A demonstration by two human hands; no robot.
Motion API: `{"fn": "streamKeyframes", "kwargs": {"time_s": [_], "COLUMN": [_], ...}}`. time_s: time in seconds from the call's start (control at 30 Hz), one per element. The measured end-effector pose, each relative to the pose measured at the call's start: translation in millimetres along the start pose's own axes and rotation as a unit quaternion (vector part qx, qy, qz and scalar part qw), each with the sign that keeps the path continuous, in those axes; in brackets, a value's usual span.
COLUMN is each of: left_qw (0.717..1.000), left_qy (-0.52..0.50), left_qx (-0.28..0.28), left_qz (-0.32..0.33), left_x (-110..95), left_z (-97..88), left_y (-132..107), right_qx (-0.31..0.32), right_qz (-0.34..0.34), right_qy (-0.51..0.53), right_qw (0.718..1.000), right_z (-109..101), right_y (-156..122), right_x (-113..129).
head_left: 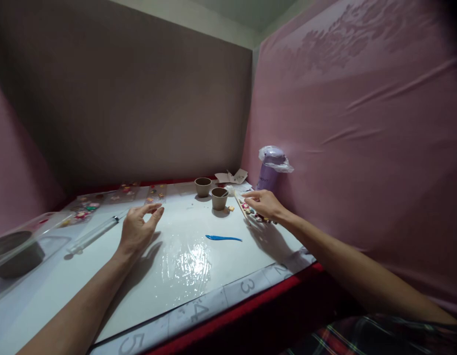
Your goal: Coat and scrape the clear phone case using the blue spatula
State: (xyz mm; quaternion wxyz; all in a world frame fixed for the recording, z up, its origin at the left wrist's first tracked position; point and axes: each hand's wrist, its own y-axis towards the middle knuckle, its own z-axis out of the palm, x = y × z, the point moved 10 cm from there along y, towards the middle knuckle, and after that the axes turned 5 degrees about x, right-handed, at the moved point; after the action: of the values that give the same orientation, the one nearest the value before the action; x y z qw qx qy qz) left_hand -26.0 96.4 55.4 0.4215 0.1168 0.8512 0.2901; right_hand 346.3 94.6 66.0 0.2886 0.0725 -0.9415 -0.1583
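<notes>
My left hand [137, 229] hovers above the white table surface [139, 296], its fingers curved and the thumb tip close to the forefinger; nothing shows between them. Over a small heap of colourful little charms [258, 217] at the right is my right hand [267, 203], fingers loosely stretched to the left. It partly hides the charms, and I see nothing held in it. Just left of its fingertips is a thin wooden stick [241, 207]. A grey-brown cup [220, 199] with a stick inside stands nearby, a yellow charm [231, 209] beside it.
Another cup [203, 187] stands behind. A blue plastic tool [224, 238] lies in front. On the left are a syringe [95, 235], bags of charms [82, 215] and a grey bowl [17, 254]. A purple bottle [267, 176] and crumpled paper [233, 176] are at the back right.
</notes>
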Motion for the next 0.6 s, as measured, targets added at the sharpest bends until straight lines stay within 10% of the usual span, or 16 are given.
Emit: {"fn": "streamKeyframes", "kwargs": {"time_s": [0.6], "left_qw": [1.0], "left_qy": [0.001], "left_qx": [0.024], "left_qz": [-0.019], "left_x": [10.5], "left_z": [6.5], "left_y": [0.8], "right_qx": [0.025], "right_qz": [0.057], "right_qy": [-0.131], "right_qw": [0.989], "right_z": [54.1], "right_y": [98.4], "right_x": [-20.6]}}
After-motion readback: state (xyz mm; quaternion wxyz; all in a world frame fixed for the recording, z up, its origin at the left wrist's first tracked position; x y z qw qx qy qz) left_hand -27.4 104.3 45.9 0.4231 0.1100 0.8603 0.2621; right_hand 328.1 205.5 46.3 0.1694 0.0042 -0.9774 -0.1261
